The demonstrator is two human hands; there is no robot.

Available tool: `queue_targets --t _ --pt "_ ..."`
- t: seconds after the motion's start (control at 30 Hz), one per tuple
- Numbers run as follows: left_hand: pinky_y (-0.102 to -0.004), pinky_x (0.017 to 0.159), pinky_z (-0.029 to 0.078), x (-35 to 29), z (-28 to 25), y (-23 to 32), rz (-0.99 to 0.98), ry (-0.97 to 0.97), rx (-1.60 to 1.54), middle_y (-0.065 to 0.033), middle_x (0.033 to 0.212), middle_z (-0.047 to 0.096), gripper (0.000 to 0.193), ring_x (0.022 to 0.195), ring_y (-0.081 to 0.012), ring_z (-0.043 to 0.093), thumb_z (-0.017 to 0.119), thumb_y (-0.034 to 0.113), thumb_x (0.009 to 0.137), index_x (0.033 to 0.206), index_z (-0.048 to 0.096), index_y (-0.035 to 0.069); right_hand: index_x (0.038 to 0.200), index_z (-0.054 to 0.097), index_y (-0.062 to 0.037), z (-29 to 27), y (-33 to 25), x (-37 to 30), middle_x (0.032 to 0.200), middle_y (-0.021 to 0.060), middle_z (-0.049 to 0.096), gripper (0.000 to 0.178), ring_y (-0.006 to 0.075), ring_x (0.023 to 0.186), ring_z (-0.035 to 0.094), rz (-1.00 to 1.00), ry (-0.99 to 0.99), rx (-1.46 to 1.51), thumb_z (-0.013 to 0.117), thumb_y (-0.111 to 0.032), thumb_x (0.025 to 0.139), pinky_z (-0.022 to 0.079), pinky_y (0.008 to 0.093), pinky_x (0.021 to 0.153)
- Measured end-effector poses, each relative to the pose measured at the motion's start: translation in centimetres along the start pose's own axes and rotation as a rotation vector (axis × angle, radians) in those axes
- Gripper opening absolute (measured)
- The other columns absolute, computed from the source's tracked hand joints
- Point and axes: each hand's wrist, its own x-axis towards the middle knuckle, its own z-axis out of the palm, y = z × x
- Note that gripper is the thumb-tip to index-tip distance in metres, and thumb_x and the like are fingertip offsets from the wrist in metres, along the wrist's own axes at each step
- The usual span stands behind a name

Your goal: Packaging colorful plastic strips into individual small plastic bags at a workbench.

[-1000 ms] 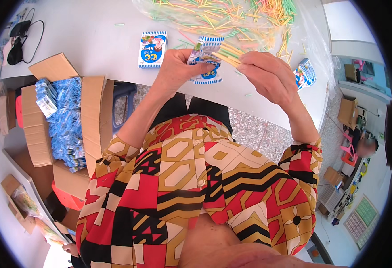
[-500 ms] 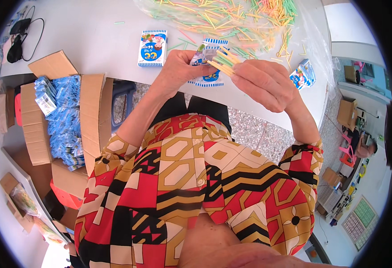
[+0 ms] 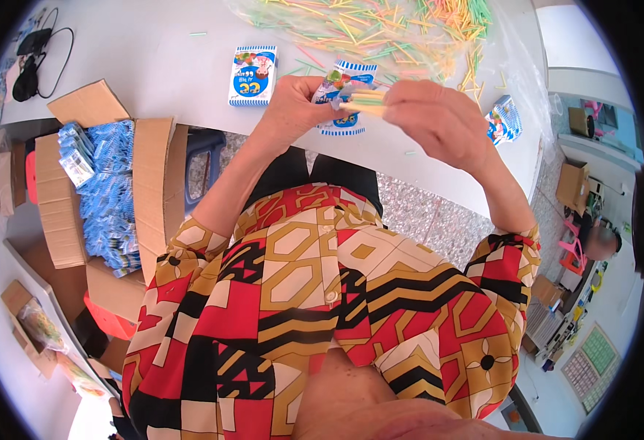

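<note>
My left hand [image 3: 294, 110] is closed on a small blue-and-white printed packet [image 3: 356, 71] with striped ends, held upright over the near part of the table. To its right, my right hand [image 3: 443, 121] pinches a bundle of thin pastel sticks [image 3: 366, 100], yellow and green. Their tips point left at the packet and overlap its face; I cannot tell whether any are inside. The right hand is slightly blurred. A blue-and-white printed pack [image 3: 253, 76] lies flat left of my left hand. Another such packet [image 3: 504, 119] lies right of my right hand.
Many loose coloured sticks [image 3: 380, 33] are spread on clear plastic at the table's far side. An open cardboard box [image 3: 149, 191] full of blue packets [image 3: 109, 198] stands at left. A black cord with dark pieces [image 3: 25, 86] lies far left. Another person [image 3: 601, 242] is at far right.
My right hand has shifted slightly right and down, and the stick bundle now lies flatter before the packet. A short green stick shows near the table edge where that hand was.
</note>
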Motion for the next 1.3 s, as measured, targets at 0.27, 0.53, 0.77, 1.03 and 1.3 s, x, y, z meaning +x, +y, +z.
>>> queue_targets --t 0.27,0.53,0.77,1.03,1.3 --pt "-0.0188 0.051 0.037 -0.1 0.1 0.4 0.228 0.057 0.267 0.0023 0.066 0.061 0.019 0.057 -0.0012 0.046 0.074 0.011 0.074 0.090 0.070 0.002 0.095 0.057 0.0024 0.1 -0.3 0.2 0.100 0.0104 0.060 0.013 0.0131 0.086 0.060 0.629 0.156 0.403 0.060 0.006 0.082 0.052 0.0242 0.071" --pt "-0.0193 0.061 0.046 -0.2 0.7 0.7 0.186 0.008 0.059 -0.0030 0.077 0.068 0.019 0.068 -0.0036 0.058 0.071 0.007 0.077 0.094 0.070 0.000 0.096 0.057 0.0006 -0.1 -0.4 0.0 0.099 0.0088 0.058 0.014 0.0125 0.084 0.058 0.641 0.180 0.430 0.058 0.007 0.083 0.051 0.0238 0.070" --pt "-0.0188 0.062 0.048 -0.3 0.9 0.7 0.167 -0.009 0.042 -0.0039 0.077 0.068 0.019 0.068 -0.0043 0.059 0.071 0.006 0.077 0.095 0.069 -0.001 0.089 0.059 -0.0022 -0.8 -0.7 0.6 0.092 0.0058 0.060 0.015 0.0099 0.078 0.058 0.644 0.081 0.394 0.060 0.007 0.077 0.049 0.0233 0.067" --pt "-0.0190 0.061 0.047 -0.2 0.7 0.3 0.155 0.005 0.063 -0.0040 0.077 0.068 0.019 0.068 -0.0043 0.059 0.071 0.005 0.076 0.094 0.069 -0.001 0.086 0.060 -0.0020 -0.8 -0.6 1.1 0.090 0.0063 0.061 0.014 0.0113 0.074 0.058 0.577 0.031 0.321 0.062 0.006 0.075 0.049 0.0230 0.064" --pt "-0.0193 0.060 0.047 -0.3 0.8 0.7 0.193 0.033 0.133 -0.0044 0.076 0.068 0.019 0.068 -0.0046 0.059 0.071 0.006 0.075 0.092 0.069 -0.002 0.093 0.062 -0.0021 -0.3 -0.5 1.4 0.091 0.0054 0.061 0.018 0.0123 0.074 0.056 0.498 -0.048 0.214 0.066 0.002 0.076 0.047 0.0236 0.065"
